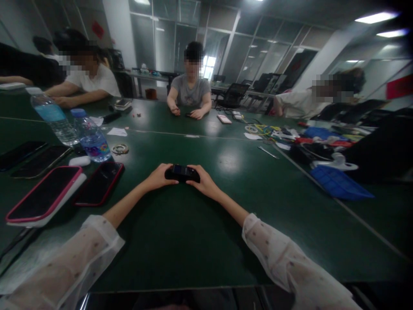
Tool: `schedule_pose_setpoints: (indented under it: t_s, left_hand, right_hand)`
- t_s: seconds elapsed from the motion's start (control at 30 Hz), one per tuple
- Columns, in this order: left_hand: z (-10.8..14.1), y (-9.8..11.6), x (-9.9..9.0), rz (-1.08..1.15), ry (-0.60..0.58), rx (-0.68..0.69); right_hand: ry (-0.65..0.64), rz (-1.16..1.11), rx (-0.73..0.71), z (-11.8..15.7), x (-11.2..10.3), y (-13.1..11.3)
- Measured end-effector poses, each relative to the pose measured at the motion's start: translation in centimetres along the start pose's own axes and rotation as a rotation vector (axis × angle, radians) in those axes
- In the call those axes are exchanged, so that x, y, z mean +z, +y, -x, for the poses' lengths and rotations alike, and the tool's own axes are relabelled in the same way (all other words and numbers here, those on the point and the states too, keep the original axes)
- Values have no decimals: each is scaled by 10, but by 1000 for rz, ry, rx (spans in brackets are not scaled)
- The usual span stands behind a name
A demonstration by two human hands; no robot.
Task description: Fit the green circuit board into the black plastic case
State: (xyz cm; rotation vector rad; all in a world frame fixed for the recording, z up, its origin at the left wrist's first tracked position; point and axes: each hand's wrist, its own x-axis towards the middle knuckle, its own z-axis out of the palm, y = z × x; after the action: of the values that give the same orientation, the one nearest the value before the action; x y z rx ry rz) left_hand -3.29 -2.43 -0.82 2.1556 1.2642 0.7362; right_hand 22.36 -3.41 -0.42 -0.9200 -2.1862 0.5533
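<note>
A small black device (182, 173) with a dark, slightly shiny panel on its upper face is between my two hands, over the middle of the green table. My left hand (160, 175) grips its left end, thumb along the near edge. At the opposite end my right hand (202, 177) has hold of it in the same way, fingers on the far side and thumb in front. I cannot make out exactly what kind of device it is, as both ends are covered by fingers.
To the left on the table (180, 241) are a red-edged phone (100, 184), a pink-cased phone (45, 193) and two water bottles (93, 140) (54, 114). A blue tray (338, 183) and tangled cables (264, 130) lie right. A person (190, 88) sits opposite; others sit at both sides.
</note>
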Motion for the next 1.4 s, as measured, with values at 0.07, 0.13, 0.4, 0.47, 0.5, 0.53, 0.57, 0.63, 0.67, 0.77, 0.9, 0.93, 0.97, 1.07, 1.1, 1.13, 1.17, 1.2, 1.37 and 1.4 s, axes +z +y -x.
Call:
schedule_pose_setpoints:
  t_s: [0.07,0.13,0.4,0.47,0.5,0.53,0.57,0.63,0.67,0.77,0.9,0.93,0.97,1.07,1.1,1.13,1.17,1.2,1.37,1.4]
  left_hand:
    - [0,-1,1,2,-5,-10]
    - [0,-3,1,1,-9,-22]
    - [-1,-4,2,-15,-11,-62]
    - [-1,-3,2,-15,-11,-53]
    - [-1,-3,2,-13,-9,-38]
    - [-2,-3,2,-9,-5,-21]
    - [-2,-3,2,-2,2,-6]
    - [-3,-3,2,12,25,11]
    - [-3,-3,2,17,33,14]
    - [-3,-4,2,21,28,24]
    - [-2,-4,2,37,25,25]
    - [-2,-4,2,40,24,21]
    - [-2,-4,2,43,25,17]
    - [-3,-5,3,51,37,-2]
    - [-3,-5,3,56,41,-10]
    - [-3,-5,3,63,43,-20]
    - [-3,-5,3,70,44,-29]
    - [-3,-5,3,74,39,-37]
    - [-2,-4,1,63,32,-57]
    - [-2,-4,2,66,33,-59]
  right_hand:
    - [-5,5,1,0,0,-1]
    - [-9,9,-1,0,0,0]
    - [-26,10,-17,-1,0,6]
    - [-45,11,-26,-2,0,6]
    - [-58,12,-28,-3,0,5]
    - [-66,14,-28,-5,0,5]
    - [-70,16,-25,-6,1,5]
    - [-49,18,-18,-8,4,5]
    - [-34,15,-18,-9,6,6]
    - [-15,-3,-20,-9,8,6]
    - [-12,-8,-8,-7,6,5]
    - [-12,-8,-8,-7,6,4]
    - [-9,-10,-10,-7,5,3]
    - [10,-23,-15,-7,4,1]
    - [15,-28,-15,-7,4,0]
    - [19,-31,-13,-7,4,0]
    - [19,-33,-11,-7,3,0]
    - [18,-33,-8,-6,3,0]
    - [34,-42,-7,-6,4,4]
    - [41,-44,-8,-6,4,5]
